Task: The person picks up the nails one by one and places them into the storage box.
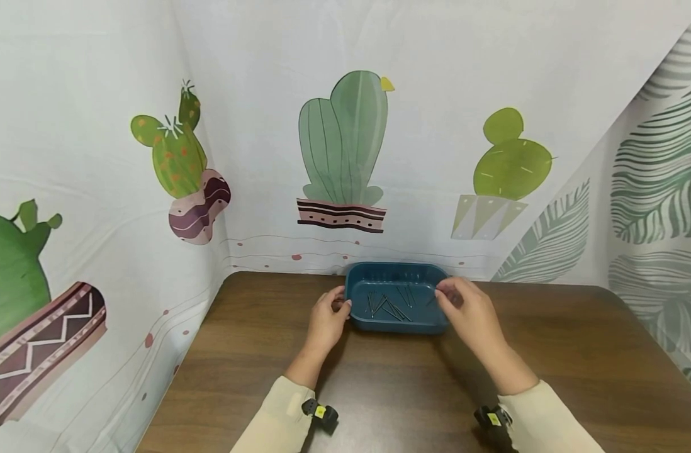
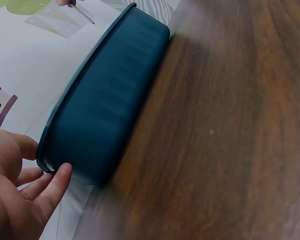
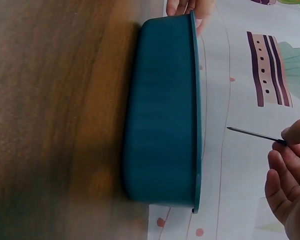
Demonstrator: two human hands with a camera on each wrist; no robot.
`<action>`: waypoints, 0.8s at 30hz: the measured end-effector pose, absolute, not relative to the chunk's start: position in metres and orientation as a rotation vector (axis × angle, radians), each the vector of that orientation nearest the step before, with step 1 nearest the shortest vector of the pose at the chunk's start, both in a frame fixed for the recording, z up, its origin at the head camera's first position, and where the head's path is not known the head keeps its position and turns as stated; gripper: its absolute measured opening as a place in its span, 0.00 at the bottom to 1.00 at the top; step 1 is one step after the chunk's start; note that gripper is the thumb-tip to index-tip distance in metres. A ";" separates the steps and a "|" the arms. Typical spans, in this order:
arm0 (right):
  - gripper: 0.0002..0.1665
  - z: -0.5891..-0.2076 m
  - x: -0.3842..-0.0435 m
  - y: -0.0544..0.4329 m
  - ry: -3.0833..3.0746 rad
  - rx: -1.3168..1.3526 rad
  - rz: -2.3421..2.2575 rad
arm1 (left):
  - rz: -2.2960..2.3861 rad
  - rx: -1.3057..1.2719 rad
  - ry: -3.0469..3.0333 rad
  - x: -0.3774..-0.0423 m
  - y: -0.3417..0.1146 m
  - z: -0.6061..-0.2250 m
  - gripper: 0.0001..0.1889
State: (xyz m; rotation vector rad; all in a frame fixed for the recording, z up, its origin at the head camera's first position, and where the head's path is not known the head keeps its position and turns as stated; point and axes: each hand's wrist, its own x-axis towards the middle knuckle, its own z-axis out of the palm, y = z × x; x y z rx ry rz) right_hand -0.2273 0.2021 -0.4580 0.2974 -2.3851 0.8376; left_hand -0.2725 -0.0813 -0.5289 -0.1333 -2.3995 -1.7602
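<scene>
A blue rectangular plastic tray [image 1: 402,326] stands at the back of the table, with several thin dark nails [image 1: 394,311] scattered on its floor. My left hand [image 1: 325,321] holds the tray's left end, thumb at the rim and fingertips against the outer wall. Over the tray's right end, my right hand [image 1: 472,311] pinches a single nail [image 3: 255,134] between thumb and fingertips. In the right wrist view its pointed end sticks out away from the fingers, above the rim level. The wrist views show only the tray's outside, so its contents are hidden there.
The brown wooden table [image 1: 391,384] reaches back to a white cloth [image 1: 255,207] printed with cacti and leaves. The tray stands close against this cloth. A small black device [image 1: 321,414] is strapped at each wrist.
</scene>
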 end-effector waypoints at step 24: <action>0.06 -0.454 -0.254 0.197 -2.402 0.359 0.719 | -1.756 -0.130 -2.403 -0.273 -0.081 -0.529 0.22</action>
